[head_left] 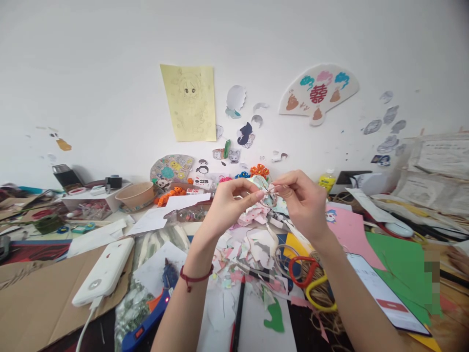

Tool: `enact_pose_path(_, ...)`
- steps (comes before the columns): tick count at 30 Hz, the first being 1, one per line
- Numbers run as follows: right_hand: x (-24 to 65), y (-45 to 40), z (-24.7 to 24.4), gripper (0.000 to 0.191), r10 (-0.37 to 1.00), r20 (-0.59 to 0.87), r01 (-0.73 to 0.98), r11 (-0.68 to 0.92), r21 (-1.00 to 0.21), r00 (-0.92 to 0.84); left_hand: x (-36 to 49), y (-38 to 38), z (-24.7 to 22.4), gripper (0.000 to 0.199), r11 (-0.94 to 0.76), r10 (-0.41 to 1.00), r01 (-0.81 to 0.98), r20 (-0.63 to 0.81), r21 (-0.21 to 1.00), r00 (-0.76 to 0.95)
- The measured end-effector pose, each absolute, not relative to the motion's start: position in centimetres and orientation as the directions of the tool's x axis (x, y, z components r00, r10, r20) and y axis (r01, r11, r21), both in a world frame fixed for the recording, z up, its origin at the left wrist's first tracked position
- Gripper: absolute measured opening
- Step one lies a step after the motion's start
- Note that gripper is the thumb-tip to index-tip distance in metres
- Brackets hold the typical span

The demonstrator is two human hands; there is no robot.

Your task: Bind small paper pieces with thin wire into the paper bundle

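Item: small pale ring-shaped piece point(270, 199), with a thin strand at its upper edge, between two bare hands.
Held raised above a heap of paper scraps point(256, 249), before a white wall point(120, 88); left hand point(232, 200) curled, thumb and fingertips pinched together at the piece's near side; right hand point(304, 203) likewise nearly closed, fingertips pinching at the strand (its exact material too small to tell); below, scissors point(310, 283) with red and yellow handles, right of a dark pencil point(240, 308); blue glue gun point(148, 322), beside the left forearm.
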State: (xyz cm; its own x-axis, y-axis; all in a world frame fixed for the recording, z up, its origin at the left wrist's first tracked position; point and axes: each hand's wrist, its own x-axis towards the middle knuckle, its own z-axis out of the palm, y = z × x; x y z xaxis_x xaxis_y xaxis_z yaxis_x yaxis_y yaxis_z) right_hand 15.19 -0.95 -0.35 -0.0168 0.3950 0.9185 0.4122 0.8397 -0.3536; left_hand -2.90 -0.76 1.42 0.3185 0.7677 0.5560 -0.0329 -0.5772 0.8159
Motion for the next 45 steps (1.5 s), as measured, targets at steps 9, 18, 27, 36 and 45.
enact_pose_path(9,15.4,-1.0,-0.3,0.01,0.418,0.907,0.408,0.839,-0.36,-0.06,-3.5,-0.6,1.4,0.032,-0.595,0.774,0.017,0.567,0.804,0.28)
enact_pose_path(18,15.3,-0.9,-0.4,0.012,0.466,0.883,0.425,0.812,-0.4,-0.059,-3.5,-0.4,1.2,0.037,-0.651,0.758,0.124,0.635,0.749,0.145)
enact_pose_path(27,15.1,-0.9,-0.4,0.011,0.473,0.881,0.412,0.809,-0.419,-0.034,-3.5,-0.4,1.2,0.027,-0.695,0.715,0.179,0.694,0.696,0.079)
enact_pose_path(36,14.8,-1.0,-0.5,0.012,0.487,0.871,0.401,0.788,-0.468,0.06,-3.0,-0.5,1.1,0.018,-0.719,0.673,0.267,0.739,0.642,0.035)
enact_pose_path(45,14.3,-0.6,-0.6,0.016,0.494,0.85,0.311,0.791,-0.526,0.181,-2.0,-0.5,0.7,0.016,-0.716,0.663,0.312,0.748,0.625,0.023)
